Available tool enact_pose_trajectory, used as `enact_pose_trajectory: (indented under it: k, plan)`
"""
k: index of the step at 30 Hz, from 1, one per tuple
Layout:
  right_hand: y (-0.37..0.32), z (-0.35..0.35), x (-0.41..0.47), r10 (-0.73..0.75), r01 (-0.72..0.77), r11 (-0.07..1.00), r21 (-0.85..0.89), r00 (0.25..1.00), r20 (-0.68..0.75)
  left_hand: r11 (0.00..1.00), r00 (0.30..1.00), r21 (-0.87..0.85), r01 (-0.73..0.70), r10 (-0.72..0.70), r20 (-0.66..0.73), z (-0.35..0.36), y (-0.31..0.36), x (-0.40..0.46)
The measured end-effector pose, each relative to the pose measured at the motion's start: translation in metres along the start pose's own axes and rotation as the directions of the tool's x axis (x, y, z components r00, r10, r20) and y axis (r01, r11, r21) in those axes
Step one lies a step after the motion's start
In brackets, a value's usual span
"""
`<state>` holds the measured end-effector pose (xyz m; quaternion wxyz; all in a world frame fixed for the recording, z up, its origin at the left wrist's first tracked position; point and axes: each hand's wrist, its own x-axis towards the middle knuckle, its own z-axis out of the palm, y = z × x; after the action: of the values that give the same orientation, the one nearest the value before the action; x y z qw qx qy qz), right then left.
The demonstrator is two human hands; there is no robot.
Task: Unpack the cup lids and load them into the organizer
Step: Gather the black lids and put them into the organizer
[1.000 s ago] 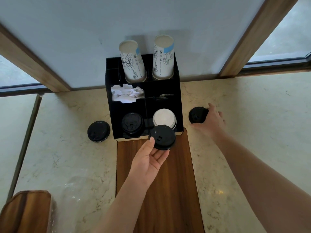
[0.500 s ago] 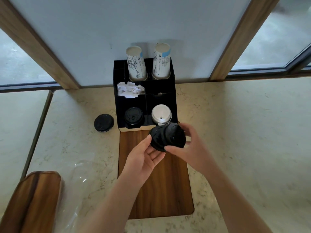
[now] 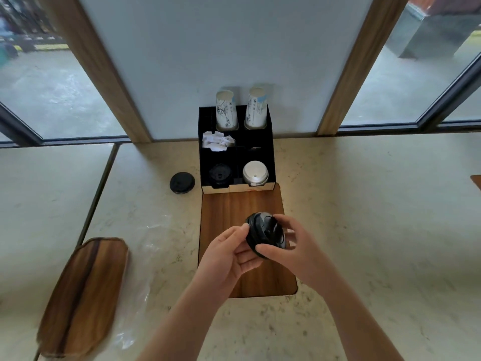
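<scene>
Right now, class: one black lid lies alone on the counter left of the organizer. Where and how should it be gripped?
Pinch the loose black lid at opposite points of its round rim, coming from above. It lies flat on the counter, apart from the organizer, so only its edge offers hold. The hands are busy with other lids.

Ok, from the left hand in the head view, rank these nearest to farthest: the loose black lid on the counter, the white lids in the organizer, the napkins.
1. Loose black lid, left of the organizer.
2. White lids, front right compartment.
3. Napkins, middle left compartment.
</scene>
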<state>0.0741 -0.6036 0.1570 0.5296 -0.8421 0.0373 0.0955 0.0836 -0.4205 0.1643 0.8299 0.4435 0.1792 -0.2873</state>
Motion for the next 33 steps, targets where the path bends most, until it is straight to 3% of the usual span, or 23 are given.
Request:
enact_pose_trajectory:
  k: [17, 26, 30, 33]
  plan:
    - [-0.029, 0.007, -0.025, -0.087, 0.074, 0.988, -0.139, 0.992, -0.093, 0.997, 0.997, 0.025, -0.074, 0.073, 0.028, 0.000, -0.003, -0.024]
    - [-0.034, -0.001, -0.012, -0.082, 0.086, 0.984, -0.155, 0.996, 0.033, 0.978, 0.980, 0.125, -0.170, 0.154, 0.127, -0.003, 0.011, -0.023]
    - [-0.041, -0.009, -0.009, -0.065, 0.076, 0.996, -0.046, 0.978, 0.197, 0.976, 0.975, 0.154, -0.157, 0.128, 0.183, -0.010, 0.017, -0.023]
    - [-0.045, -0.005, -0.003, -0.096, 0.094, 0.995, 0.019, 0.967, 0.236, 0.978, 0.971, 0.144, -0.151, 0.120, 0.204, -0.012, 0.020, -0.021]
